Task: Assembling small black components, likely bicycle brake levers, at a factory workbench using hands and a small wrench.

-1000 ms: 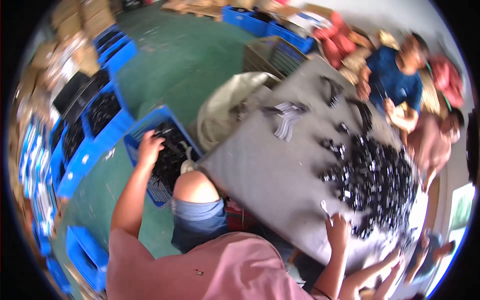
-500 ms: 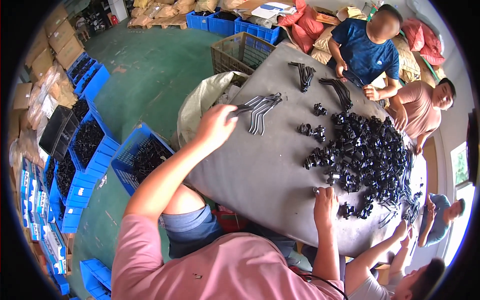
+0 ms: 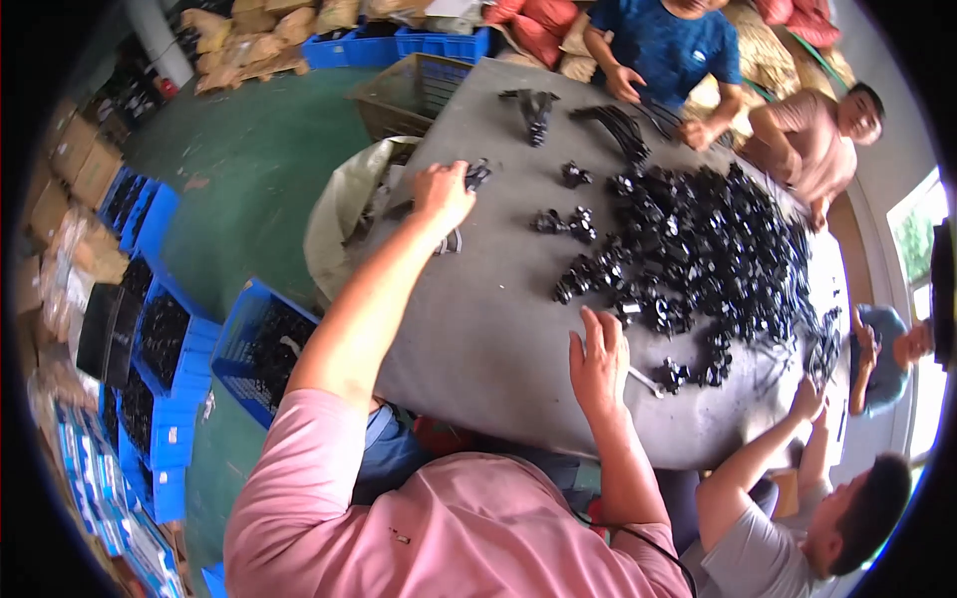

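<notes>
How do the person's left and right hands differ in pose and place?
The left hand has its fingers bent at some dark parts; the right hand is open, fingers extended. The left hand reaches farther across the grey table, while the right hand is closer to the large heap of black parts. Both hands are bare.

Green floor (image 3: 249, 214), pale wall (image 3: 890, 184), bright window (image 3: 928, 227)

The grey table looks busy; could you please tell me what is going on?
The person's left hand is on some dark rods at the left of the grey table. The right hand is open beside a metal tool, near a pile of black parts. A co-worker is at the far edge.
</notes>
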Demonstrator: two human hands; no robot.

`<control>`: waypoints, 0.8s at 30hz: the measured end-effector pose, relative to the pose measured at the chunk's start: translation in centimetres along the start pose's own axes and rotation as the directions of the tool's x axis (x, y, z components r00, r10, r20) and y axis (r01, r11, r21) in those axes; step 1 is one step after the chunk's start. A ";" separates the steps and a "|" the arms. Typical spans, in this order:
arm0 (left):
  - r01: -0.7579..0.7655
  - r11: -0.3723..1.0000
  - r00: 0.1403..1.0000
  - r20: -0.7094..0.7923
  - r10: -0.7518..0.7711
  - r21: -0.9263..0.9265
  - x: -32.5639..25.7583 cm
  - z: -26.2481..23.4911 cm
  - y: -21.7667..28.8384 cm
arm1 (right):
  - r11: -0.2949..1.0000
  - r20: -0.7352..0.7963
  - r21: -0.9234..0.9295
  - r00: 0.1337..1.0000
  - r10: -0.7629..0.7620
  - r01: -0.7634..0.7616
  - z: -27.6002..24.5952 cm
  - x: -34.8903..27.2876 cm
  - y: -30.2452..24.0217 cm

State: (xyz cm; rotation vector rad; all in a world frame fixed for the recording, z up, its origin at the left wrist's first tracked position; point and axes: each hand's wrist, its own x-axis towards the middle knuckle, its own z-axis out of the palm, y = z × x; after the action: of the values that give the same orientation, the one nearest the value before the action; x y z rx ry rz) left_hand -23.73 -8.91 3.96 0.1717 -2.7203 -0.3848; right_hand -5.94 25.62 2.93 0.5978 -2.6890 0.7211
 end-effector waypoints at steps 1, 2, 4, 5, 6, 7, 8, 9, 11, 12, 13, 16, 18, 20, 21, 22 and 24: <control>0.029 0.998 1.000 0.013 -0.028 -0.048 -0.2 -0.5 1.3 | 0.996 -0.062 -0.081 0.998 -0.026 0.021 0.3 0.9 -0.1; 0.008 0.999 0.999 -0.050 -0.011 -0.053 -0.3 -0.2 1.6 | 0.988 -0.133 -0.142 0.988 -0.083 0.064 1.4 2.8 -0.7; 0.049 0.990 0.999 0.017 -0.047 -0.135 -0.6 -0.2 3.4 | 0.983 0.007 -0.184 1.000 0.006 -0.005 1.6 4.2 -0.7; -0.007 0.977 1.000 -0.020 0.003 -0.211 -0.8 0.9 2.6 | 0.968 0.049 -0.249 0.999 -0.017 0.029 2.4 4.5 -0.5; -0.042 0.989 0.999 0.003 0.043 -0.141 -1.0 1.8 1.7 | 0.962 0.130 -0.270 0.992 -0.010 0.045 3.0 4.9 -0.5; -0.088 0.996 0.991 0.097 0.088 0.002 -0.9 1.7 2.0 | 0.953 0.134 -0.301 0.991 0.006 0.034 3.6 5.0 -0.5; -0.093 0.996 0.990 0.109 0.091 0.013 -1.2 1.8 2.3 | 0.950 0.144 -0.303 0.989 -0.031 0.074 4.1 4.9 0.1; -0.094 0.995 0.988 0.124 0.091 0.021 -1.4 1.7 2.1 | 0.963 0.208 -0.257 0.978 -0.029 0.083 4.2 4.9 0.1; -0.037 0.999 0.984 0.176 0.042 -0.031 -2.0 0.8 2.1 | 0.983 0.232 -0.156 0.971 -0.058 0.096 4.4 4.5 -0.1; -0.039 0.997 0.981 0.186 0.052 -0.070 -2.3 0.2 1.9 | 0.981 0.236 -0.151 0.968 -0.085 0.123 4.2 4.2 -0.1; 0.017 0.991 0.975 0.224 0.013 -0.135 -2.6 -0.4 1.8 | 0.980 0.176 -0.086 0.971 -0.161 0.178 4.0 3.8 -0.2; -0.018 0.951 0.993 0.109 0.054 -0.310 -4.2 -2.5 1.9 | 0.965 0.011 0.095 0.970 -0.245 0.243 3.5 2.7 -1.0; -0.023 0.929 1.000 -0.015 0.019 -0.369 -5.8 -3.5 2.3 | 0.918 0.035 0.394 0.998 -0.060 0.042 3.6 2.2 -1.2; -0.003 0.882 0.999 -0.047 -0.021 -0.472 -7.2 -5.3 3.3 | 0.707 0.172 0.675 0.977 0.127 -0.211 3.4 1.7 -2.5; 0.000 0.881 0.999 -0.042 -0.023 -0.474 -8.5 -6.5 3.7 | 0.364 0.354 0.828 0.902 0.248 -0.425 3.1 1.5 -3.1; 0.059 0.883 0.997 0.071 -0.029 -0.465 -10.0 -7.9 4.7 | 0.570 0.287 0.737 0.932 0.221 -0.363 3.4 1.2 -2.8; 0.136 0.900 0.970 0.240 -0.037 -0.413 -13.0 -6.9 3.7 | 0.877 0.069 0.478 0.998 0.010 -0.042 5.3 1.2 -1.6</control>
State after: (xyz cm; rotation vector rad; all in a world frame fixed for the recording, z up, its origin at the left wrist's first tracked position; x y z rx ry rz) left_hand -9.30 -4.82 6.51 0.1334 -2.7696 -1.0755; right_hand -7.14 21.21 -0.41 0.7067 -2.5777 1.4217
